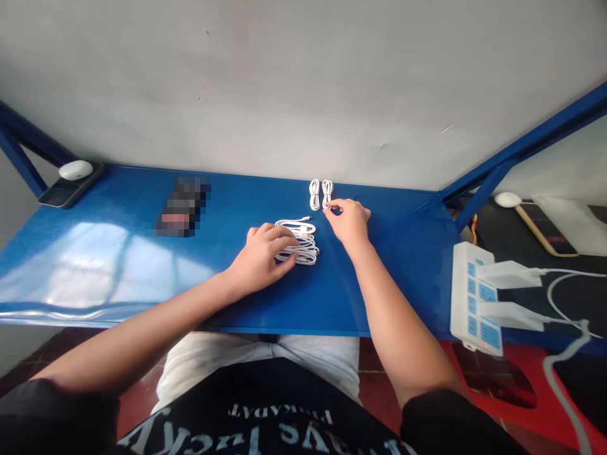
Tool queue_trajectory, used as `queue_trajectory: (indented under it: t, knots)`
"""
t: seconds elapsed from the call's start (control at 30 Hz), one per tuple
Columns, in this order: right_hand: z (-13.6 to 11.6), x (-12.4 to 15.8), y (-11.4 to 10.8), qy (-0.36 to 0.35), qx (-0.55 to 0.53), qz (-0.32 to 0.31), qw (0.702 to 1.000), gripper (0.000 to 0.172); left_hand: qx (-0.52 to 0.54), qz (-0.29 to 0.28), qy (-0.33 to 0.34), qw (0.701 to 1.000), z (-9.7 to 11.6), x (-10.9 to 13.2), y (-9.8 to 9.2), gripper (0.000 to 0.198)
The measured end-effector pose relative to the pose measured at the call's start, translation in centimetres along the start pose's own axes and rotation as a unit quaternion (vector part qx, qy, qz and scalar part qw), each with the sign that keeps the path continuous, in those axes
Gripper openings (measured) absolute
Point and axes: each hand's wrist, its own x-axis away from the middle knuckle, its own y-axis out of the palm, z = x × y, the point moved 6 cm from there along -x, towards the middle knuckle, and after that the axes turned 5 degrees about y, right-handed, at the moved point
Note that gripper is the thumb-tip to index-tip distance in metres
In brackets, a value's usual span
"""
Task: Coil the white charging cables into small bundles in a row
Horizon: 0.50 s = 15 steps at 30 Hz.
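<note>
Two small bundles of white cable lie side by side near the wall on the blue table: a left bundle (314, 194) and a right bundle (327, 192). My right hand (348, 220) has its thumb and index finger pinched at the near end of the right bundle. Closer to me is a loose pile of coiled white cables (308, 243), with a plug end sticking out at its top. My left hand (266, 256) rests on the pile's left side, thumb and fingers apart, fingertips on the cables.
A pixelated dark object (183, 208) lies on the blue table (227, 202) left of my hands. At the far left, a white mouse (76, 170) sits on a dark tray. A white power strip (467, 297) with two chargers stands at the right edge.
</note>
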Motion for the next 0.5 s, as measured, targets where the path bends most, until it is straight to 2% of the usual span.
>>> queue_trajectory:
  t: [0.13, 0.27, 0.4, 0.5]
  knots:
    - [-0.1, -0.1, -0.3, 0.006, -0.003, 0.015, 1.0, 0.014, 0.052, 0.037, -0.044, 0.997, -0.9, -1.0, -0.7, 0.023]
    - [-0.1, -0.3, -0.8, -0.004, -0.054, 0.034, 0.998, 0.015, 0.135, 0.075, -0.064, 0.986, -1.3, -1.4, -1.1, 0.02]
    - [0.0, -0.3, -1.9, -0.007, -0.142, 0.085, 0.986, 0.015, 0.232, 0.087, -0.108, 0.963, -1.4, -1.7, -1.4, 0.017]
    - [-0.4, 0.2, -3.0, -0.005, -0.185, 0.124, 0.975, 0.016, 0.308, 0.084, -0.158, 0.935, -1.7, -2.0, -1.2, 0.021]
